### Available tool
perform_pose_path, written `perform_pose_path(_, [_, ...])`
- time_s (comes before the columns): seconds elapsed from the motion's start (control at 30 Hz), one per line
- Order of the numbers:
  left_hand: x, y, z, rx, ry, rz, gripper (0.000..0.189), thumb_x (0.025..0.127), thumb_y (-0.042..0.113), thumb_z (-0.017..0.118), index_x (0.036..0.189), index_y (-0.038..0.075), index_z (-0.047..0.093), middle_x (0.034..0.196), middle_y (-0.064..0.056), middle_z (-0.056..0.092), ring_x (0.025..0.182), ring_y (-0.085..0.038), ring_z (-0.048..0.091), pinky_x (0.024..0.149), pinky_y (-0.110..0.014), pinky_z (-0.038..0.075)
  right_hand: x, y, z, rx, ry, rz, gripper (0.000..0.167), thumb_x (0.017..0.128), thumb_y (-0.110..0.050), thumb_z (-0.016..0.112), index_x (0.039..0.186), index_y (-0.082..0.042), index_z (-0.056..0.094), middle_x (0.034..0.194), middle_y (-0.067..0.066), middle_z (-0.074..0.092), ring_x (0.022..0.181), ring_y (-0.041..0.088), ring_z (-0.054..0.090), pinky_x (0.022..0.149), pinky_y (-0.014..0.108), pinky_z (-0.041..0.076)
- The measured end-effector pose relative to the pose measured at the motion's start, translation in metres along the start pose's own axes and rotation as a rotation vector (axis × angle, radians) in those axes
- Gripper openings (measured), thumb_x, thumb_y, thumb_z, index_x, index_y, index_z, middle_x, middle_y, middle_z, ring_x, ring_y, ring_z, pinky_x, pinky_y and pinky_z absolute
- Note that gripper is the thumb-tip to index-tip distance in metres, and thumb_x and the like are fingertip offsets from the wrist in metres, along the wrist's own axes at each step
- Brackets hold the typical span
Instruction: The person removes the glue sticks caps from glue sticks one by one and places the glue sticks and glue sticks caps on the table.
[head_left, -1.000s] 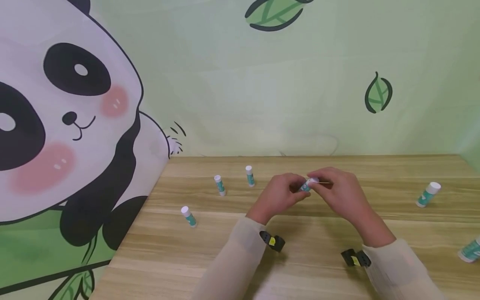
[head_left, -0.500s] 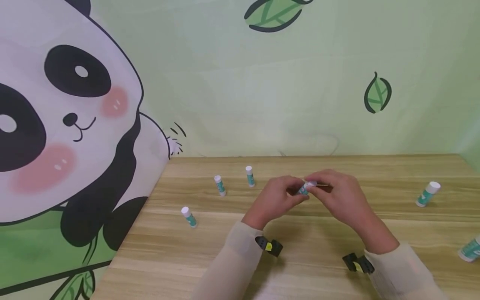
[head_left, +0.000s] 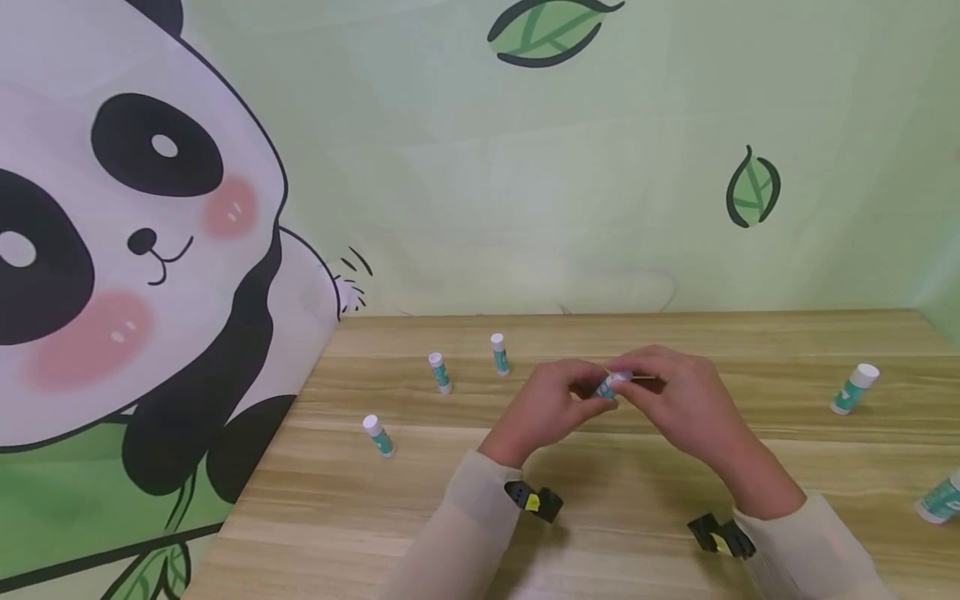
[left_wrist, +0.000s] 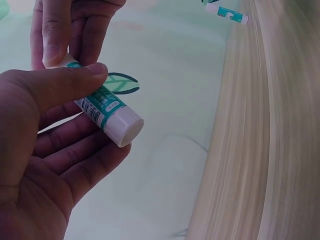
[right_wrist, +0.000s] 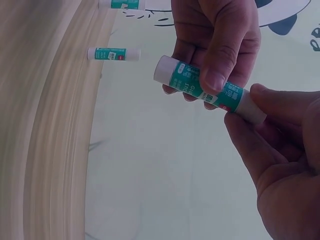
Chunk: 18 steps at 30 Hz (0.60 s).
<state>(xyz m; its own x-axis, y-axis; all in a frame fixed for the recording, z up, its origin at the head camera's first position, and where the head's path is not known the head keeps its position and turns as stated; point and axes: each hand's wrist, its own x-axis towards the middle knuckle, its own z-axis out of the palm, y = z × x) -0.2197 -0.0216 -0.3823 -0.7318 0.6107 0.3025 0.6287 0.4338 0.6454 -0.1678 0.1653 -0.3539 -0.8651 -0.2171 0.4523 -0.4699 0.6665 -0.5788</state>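
Between both hands is a glue stick [right_wrist: 200, 85] with a white barrel end and a teal label, tilted in the wrist views. My left hand [head_left: 543, 408] holds it round the labelled middle, thumb [left_wrist: 70, 85] laid across the barrel and fingers beneath. With thumb and forefinger, my right hand [head_left: 678, 396] pinches the white end [right_wrist: 251, 108] on the other side. The opposite white end [left_wrist: 124, 126] sticks out free past the left fingers. In the head view the hands cover much of the glue stick, which is above the wooden table [head_left: 600, 517].
Three upright glue sticks stand at left: a front one [head_left: 378, 436], a middle one [head_left: 440, 372] and a back one [head_left: 499, 354]. At right stand two larger-looking ones, one farther back [head_left: 855, 389] and one cut off by the frame edge [head_left: 941, 498]. A panda-print backdrop [head_left: 637, 167] rises behind the table.
Both hands have drifted slightly lower in the head view, the left one also slightly leftward, with the glue stick still between them. The right fingers have shifted along its end. The standing glue sticks stay put.
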Motion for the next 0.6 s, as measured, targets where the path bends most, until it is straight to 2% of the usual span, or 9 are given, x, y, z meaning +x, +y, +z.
perform_pose_path(0.23, [-0.0043, 0.0017, -0.0021, -0.032, -0.025, -0.020, 0.025, 0.092, 0.032, 0.067, 0.112, 0.019, 0.070, 0.101, 0.012, 0.070, 0.087, 0.004, 0.061, 0.079, -0.014, 0.051, -0.0023, -0.0038, -0.0020, 0.029, -0.018, -0.016, 0.017, 0.090, -0.020, 0.069, 0.105, -0.014, 0.074, 0.106, 0.003, 0.072, 0.090, 0.017, 0.070, 0.074, 0.029, 0.058])
perform_pose_path(0.47, [-0.0073, 0.0027, -0.0059, -0.053, -0.060, 0.034, 0.021, 0.090, 0.027, 0.070, 0.108, 0.017, 0.070, 0.097, 0.011, 0.069, 0.085, 0.004, 0.062, 0.080, -0.012, 0.051, -0.0055, -0.0068, -0.0052, 0.037, -0.046, -0.029, 0.017, 0.089, -0.017, 0.070, 0.105, -0.016, 0.074, 0.107, 0.001, 0.073, 0.090, 0.014, 0.070, 0.074, 0.023, 0.056])
perform_pose_path(0.6, [-0.0090, 0.0032, -0.0081, -0.076, -0.090, 0.035, 0.021, 0.090, 0.028, 0.069, 0.109, 0.017, 0.070, 0.099, 0.010, 0.070, 0.088, 0.005, 0.062, 0.081, -0.013, 0.051, -0.0073, -0.0078, -0.0057, 0.048, -0.056, -0.035, 0.017, 0.089, -0.016, 0.070, 0.105, -0.017, 0.074, 0.108, 0.001, 0.072, 0.090, 0.014, 0.070, 0.073, 0.023, 0.056])
